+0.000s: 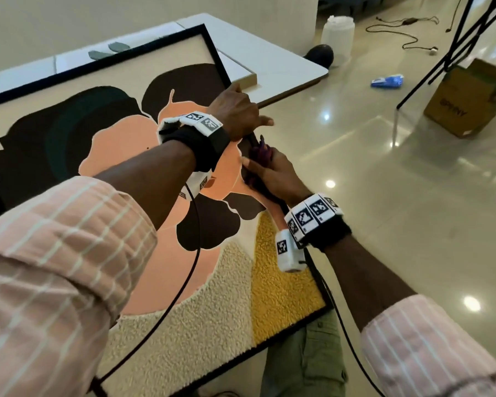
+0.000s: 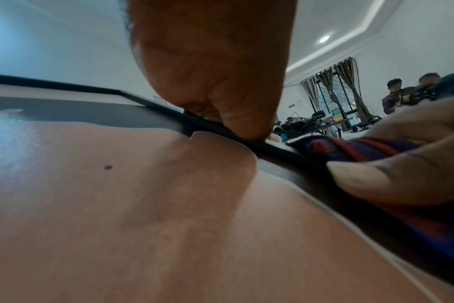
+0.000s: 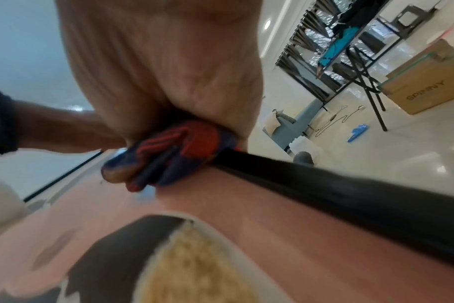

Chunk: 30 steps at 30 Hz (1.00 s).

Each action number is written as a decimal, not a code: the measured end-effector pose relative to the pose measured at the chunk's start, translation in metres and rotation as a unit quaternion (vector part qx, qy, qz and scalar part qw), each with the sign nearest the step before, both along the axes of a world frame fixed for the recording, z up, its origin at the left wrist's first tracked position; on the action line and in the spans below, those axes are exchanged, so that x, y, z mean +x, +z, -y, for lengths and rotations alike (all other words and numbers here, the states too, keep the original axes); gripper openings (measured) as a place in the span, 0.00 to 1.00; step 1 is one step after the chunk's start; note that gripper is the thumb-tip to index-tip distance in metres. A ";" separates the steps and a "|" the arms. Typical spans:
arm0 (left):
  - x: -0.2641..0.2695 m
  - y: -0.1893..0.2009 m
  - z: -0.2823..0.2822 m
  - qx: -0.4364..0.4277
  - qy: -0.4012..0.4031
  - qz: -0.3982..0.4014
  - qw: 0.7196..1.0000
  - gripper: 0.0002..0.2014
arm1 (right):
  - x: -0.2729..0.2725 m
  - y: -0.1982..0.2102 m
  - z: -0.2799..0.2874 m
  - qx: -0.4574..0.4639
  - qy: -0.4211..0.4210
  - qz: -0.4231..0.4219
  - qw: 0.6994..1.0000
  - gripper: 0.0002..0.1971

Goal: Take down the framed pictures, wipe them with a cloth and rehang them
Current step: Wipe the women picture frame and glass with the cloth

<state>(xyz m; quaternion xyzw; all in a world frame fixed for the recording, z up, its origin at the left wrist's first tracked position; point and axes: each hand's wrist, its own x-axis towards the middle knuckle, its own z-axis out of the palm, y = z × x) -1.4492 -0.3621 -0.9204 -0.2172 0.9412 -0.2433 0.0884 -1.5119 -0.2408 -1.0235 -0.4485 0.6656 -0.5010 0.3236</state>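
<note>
A large framed picture with a thin black frame and peach, brown and yellow shapes lies face up, its far end on a white table. My left hand grips the frame's right edge, fingers curled over it, as the left wrist view shows at the black frame edge. Just below it, my right hand holds a bunched dark blue and red cloth pressed against the same edge. In the right wrist view the cloth sits under my right hand on the black frame edge.
A smaller light frame lies on the table under the picture's far corner. On the shiny floor to the right are a white jar, a blue packet, cables, black stand legs and a cardboard box. People sit far off.
</note>
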 end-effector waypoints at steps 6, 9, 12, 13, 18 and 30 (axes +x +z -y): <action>0.001 -0.032 -0.005 0.067 0.002 0.036 0.997 0.46 | 0.005 -0.058 -0.054 0.038 -0.008 -0.060 0.997 0.25; -0.003 -0.045 -0.017 0.111 -0.014 0.084 0.990 0.37 | -0.003 -0.063 -0.052 0.051 0.006 0.016 0.999 0.30; -0.011 -0.048 -0.022 0.155 -0.019 0.158 0.975 0.26 | -0.014 -0.070 -0.042 0.040 0.011 0.045 0.998 0.28; -0.011 -0.049 -0.020 0.155 -0.020 0.178 0.971 0.25 | -0.015 -0.071 -0.044 0.038 0.015 0.033 0.999 0.27; -0.010 -0.057 -0.013 0.164 -0.031 0.144 0.975 0.19 | -0.015 -0.092 -0.081 0.080 0.012 0.000 0.997 0.28; -0.001 -0.063 -0.018 0.188 -0.084 0.059 0.977 0.16 | -0.010 -0.096 -0.075 0.101 -0.056 -0.178 0.977 0.27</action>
